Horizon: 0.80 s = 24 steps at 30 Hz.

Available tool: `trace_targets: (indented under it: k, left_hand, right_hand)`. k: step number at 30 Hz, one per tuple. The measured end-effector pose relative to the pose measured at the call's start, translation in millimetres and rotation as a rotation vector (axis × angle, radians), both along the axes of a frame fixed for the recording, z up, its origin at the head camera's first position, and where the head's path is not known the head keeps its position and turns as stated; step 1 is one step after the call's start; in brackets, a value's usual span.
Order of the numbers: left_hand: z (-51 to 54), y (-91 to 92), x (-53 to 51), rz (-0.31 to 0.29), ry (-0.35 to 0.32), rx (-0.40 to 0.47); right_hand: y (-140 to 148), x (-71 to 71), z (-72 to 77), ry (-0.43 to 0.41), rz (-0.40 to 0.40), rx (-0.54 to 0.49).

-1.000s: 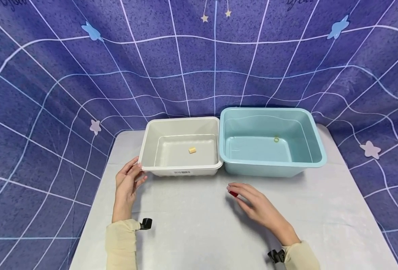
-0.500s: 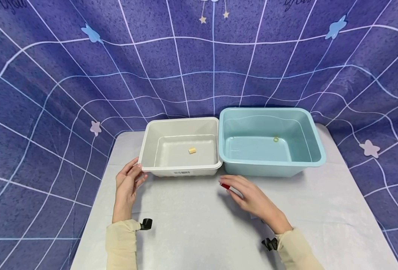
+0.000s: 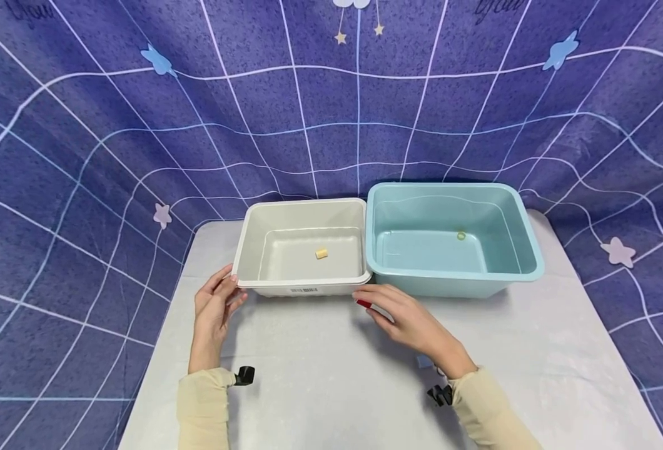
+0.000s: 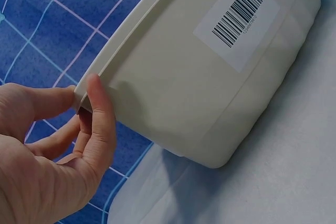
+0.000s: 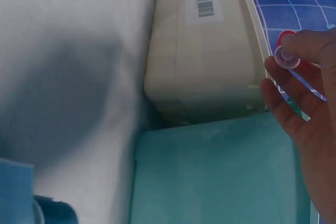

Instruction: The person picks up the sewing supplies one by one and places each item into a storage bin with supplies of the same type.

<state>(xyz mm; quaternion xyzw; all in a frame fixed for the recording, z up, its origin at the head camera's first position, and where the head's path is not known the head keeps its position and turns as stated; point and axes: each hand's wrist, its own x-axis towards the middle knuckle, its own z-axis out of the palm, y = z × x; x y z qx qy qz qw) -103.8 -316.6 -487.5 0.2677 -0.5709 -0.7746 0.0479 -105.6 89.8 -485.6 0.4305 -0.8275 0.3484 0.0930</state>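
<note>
At the front-left corner of the off-white plastic bin (image 3: 300, 283), my left hand (image 3: 212, 307) pinches the rim between thumb and fingers, as the left wrist view shows. A small yellow cylinder (image 3: 321, 254) lies on the bin's floor. My right hand (image 3: 413, 322) holds a small red cylinder (image 3: 363, 304) between thumb and fingers, just in front of the bin's front-right corner. In the right wrist view the red cylinder (image 5: 287, 57) shows a pale, round, ringed end; its exact kind is unclear.
A light blue basin (image 3: 455, 275) stands against the bin's right side, with a small yellowish ring (image 3: 461, 235) inside. A barcode label (image 4: 239, 19) is on the bin's front. Partly behind my right wrist lies a small blue thing (image 3: 424, 361). A patterned blue-purple curtain (image 3: 331, 144) hangs behind.
My right hand has moved left and slightly away from me with the red cylinder, from in front of the basin to the bin's front-right corner. The left hand has stayed on the rim.
</note>
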Motion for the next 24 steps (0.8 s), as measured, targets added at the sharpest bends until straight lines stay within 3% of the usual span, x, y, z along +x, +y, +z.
trace_targets:
  k: [11,24]
  left_hand:
    - [-1.4,0.7,-0.8,0.001,0.003,-0.028]
    - [-3.9,0.1,-1.1,0.0,-0.01,-0.035]
  right_hand:
    - [-12.0,-9.3,5.1,0.072,0.056,-0.029]
    - [-22.5,-18.7,17.7,0.005,0.117,-0.057]
